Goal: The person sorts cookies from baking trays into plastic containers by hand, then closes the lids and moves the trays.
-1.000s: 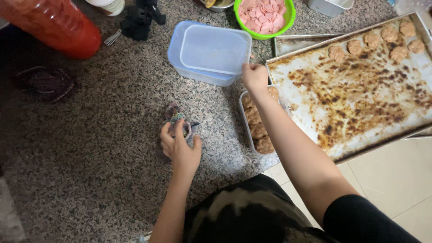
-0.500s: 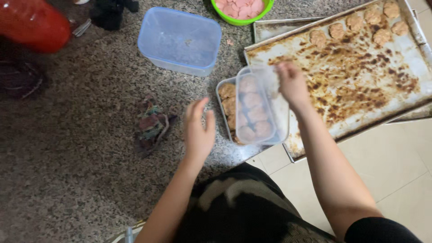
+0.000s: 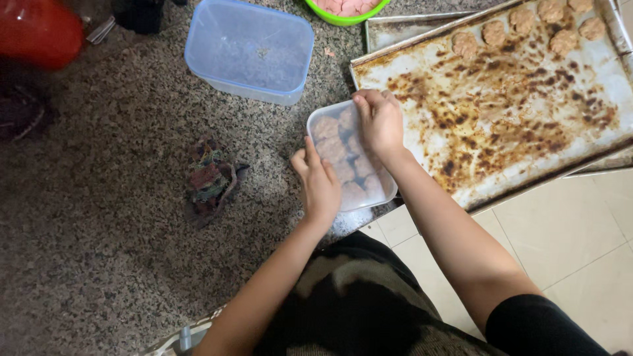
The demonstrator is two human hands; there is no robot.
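Observation:
A small clear container (image 3: pixel 336 148) full of brown patties sits on the speckled granite counter (image 3: pixel 99 264), with its translucent lid lying on top. My right hand (image 3: pixel 379 122) presses flat on the far right part of that lid. My left hand (image 3: pixel 320 184) rests on the lid's near left edge, fingers spread along it. Both hands touch the lid from above.
A large stained baking tray (image 3: pixel 514 112) with several patties at its far edge lies to the right. A blue plastic tub (image 3: pixel 250 49), a green bowl (image 3: pixel 346 10), a crumpled multicoloured cloth (image 3: pixel 211 175) and a red bottle (image 3: pixel 39 29) sit around. Tiled floor (image 3: pixel 573 250) shows below the counter edge.
My right hand brought the clear lid over from the left and laid it on the patty container. My left hand left the cloth and came onto the lid's near edge.

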